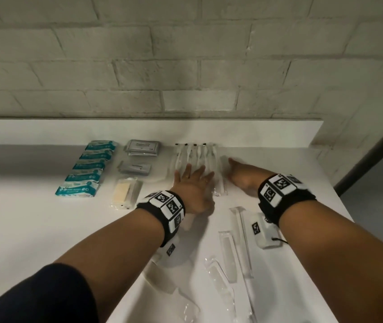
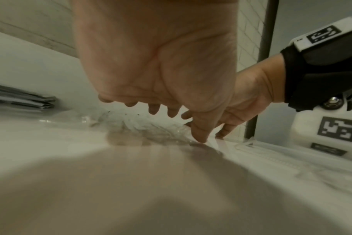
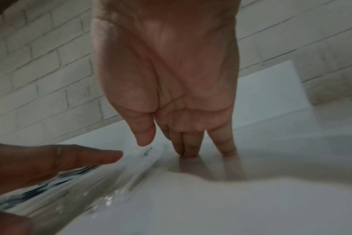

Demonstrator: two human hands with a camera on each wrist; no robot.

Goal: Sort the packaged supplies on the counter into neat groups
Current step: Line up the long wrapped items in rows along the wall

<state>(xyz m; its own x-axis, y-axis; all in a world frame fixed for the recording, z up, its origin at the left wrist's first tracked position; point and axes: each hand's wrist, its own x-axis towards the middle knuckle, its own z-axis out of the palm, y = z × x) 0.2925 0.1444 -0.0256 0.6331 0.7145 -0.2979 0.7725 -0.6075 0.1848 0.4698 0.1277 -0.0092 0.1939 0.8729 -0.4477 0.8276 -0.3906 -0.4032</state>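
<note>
Both hands lie flat on the white counter (image 1: 267, 141), fingers straight and grasping nothing. Left hand (image 1: 192, 190) is spread, palm down, on the near half of a row of clear-wrapped packets (image 1: 196, 157); in the left wrist view its fingertips hang over the crinkled wrap and its thumb tip (image 2: 201, 136) touches down at the row's right edge. Right hand (image 1: 244, 177) stands on its edge just beside that row, fingers (image 3: 225, 146) pressed to bare counter along the wrap's right side. Each packet in the row is long and thin, its long axis running from the person toward the brick wall (image 1: 185, 66), with small black ends at the far side, near the counter's raised back ledge. To the row's left sit grey foil pouches (image 1: 142, 148), then a column of teal-and-white packs (image 1: 90, 170) overlapping front to back, and a clear pack holding something pale yellow (image 1: 125, 192) nearer the person. More long clear packets (image 1: 237, 248) lie loose by the right forearm, pointing roughly the same way but unaligned. Open counter remains to the right of the right hand, up to the counter's right edge, and to the near left.
</note>
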